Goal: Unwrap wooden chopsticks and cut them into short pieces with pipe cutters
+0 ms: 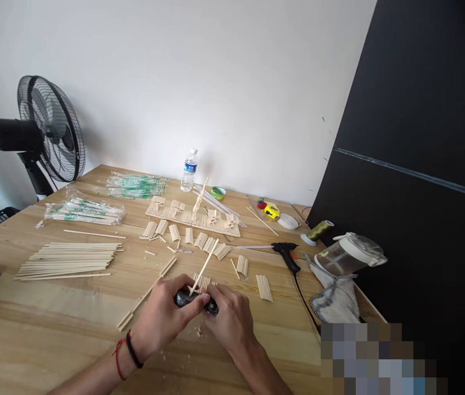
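My left hand (165,307) is closed around a small dark tool (185,298), whose exact kind I cannot make out. A round wooden chopstick (205,264) rises at a slant from the tool, beside my left thumb. The other end of the tool is in my right hand (230,315), its fingers curled and partly hidden. Just beyond the hands lie small panels of short sticks glued side by side (242,265). Behind them stands a stick-built model (193,218) with a long flat base and a tall upright piece. Small wood crumbs lie below my hands.
Loose chopsticks (69,260) and wrapped ones (84,212) lie at left. A water bottle (189,171) stands near the wall. On the right are a glue gun (286,255) with its cord, a thread spool (318,232), a clear jar (345,255) and a cloth (337,296).
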Demonstrator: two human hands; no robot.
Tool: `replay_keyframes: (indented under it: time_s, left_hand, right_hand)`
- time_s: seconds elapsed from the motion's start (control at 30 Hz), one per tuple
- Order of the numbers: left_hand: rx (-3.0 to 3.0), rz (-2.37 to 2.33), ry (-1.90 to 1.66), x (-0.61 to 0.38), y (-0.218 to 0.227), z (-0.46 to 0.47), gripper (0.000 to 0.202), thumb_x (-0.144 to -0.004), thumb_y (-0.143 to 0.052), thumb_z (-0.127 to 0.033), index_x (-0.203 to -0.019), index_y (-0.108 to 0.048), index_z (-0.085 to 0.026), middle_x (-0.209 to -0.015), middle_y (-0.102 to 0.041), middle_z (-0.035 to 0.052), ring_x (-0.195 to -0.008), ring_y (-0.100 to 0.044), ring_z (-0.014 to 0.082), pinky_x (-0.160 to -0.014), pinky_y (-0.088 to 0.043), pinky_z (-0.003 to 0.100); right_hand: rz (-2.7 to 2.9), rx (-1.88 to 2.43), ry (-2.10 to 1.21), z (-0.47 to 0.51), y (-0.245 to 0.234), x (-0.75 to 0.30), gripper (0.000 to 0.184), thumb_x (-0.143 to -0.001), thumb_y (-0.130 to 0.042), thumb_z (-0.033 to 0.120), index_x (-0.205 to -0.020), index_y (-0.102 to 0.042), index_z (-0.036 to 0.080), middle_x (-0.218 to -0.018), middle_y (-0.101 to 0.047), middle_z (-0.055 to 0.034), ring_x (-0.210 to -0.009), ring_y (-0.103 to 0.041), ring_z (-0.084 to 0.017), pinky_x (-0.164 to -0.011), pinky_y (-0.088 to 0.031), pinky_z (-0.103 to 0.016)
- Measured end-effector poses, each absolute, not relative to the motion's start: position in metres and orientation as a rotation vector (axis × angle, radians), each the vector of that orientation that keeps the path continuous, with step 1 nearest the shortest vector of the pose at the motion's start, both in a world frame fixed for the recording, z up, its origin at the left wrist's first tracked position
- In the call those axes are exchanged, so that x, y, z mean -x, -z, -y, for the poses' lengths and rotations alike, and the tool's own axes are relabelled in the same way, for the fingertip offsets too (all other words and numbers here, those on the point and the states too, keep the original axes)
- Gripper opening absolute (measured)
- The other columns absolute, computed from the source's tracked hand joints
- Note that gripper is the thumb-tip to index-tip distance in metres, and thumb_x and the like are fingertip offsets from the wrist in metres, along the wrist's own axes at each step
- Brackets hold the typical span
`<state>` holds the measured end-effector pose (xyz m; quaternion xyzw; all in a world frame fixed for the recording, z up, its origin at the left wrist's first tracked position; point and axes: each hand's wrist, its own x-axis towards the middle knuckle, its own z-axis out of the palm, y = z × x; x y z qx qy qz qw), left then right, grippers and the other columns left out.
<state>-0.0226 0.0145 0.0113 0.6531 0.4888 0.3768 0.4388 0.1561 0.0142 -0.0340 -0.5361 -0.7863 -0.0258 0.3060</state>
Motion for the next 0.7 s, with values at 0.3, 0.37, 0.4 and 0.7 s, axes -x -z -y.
replay_keyframes:
  time_s: [0.3,0.37,0.4,0.7]
  left_hand:
    - [-1.188,-1.037,-0.959,0.013,-0.024,-0.007,0.046,-0.089,-0.063,-0.063,-0.077,-0.065,-0.018,-0.073,-0.061,0.0014,-0.043,-0.051,0.0093,-0.039,-0.031,0.02]
    - [-1.124,-1.052,-0.959,0.012,-0.023,-0.007,0.05,-0.085,-0.064,-0.066,-0.075,-0.062,-0.018,-0.067,-0.056,-0.0014,-0.043,-0.05,0.0091,-0.038,-0.028,0.019]
    - [-1.096,-1.056,-0.954,0.011,-0.022,-0.007,0.05,-0.084,-0.064,-0.067,-0.074,-0.061,-0.018,-0.065,-0.053,-0.0024,-0.044,-0.05,0.0091,-0.039,-0.027,0.019]
    - [-1.033,-1.051,-0.949,0.012,-0.021,-0.006,0.049,-0.082,-0.066,-0.067,-0.077,-0.06,-0.018,-0.066,-0.052,-0.0033,-0.047,-0.045,0.0079,-0.043,-0.027,0.019]
  right_hand:
    - [2.146,1.459,-0.037,-0.017,0.038,-0.154,0.006,-0.076,-0.07,0.016,-0.073,-0.069,0.022,-0.065,-0.074,0.0003,-0.059,-0.068,-0.017,-0.059,-0.032,-0.028]
    - [2.158,1.479,-0.076,-0.017,0.037,-0.154,0.007,-0.076,-0.07,0.016,-0.074,-0.07,0.022,-0.066,-0.075,0.0004,-0.06,-0.069,-0.017,-0.059,-0.031,-0.028]
    - [2.162,1.485,-0.092,-0.017,0.037,-0.154,0.006,-0.077,-0.07,0.016,-0.074,-0.07,0.022,-0.067,-0.075,0.0005,-0.06,-0.069,-0.017,-0.06,-0.031,-0.028]
    - [2.106,1.4,0.003,-0.019,0.037,-0.155,0.007,-0.077,-0.069,0.015,-0.074,-0.067,0.022,-0.066,-0.072,0.0006,-0.061,-0.065,-0.017,-0.061,-0.031,-0.028]
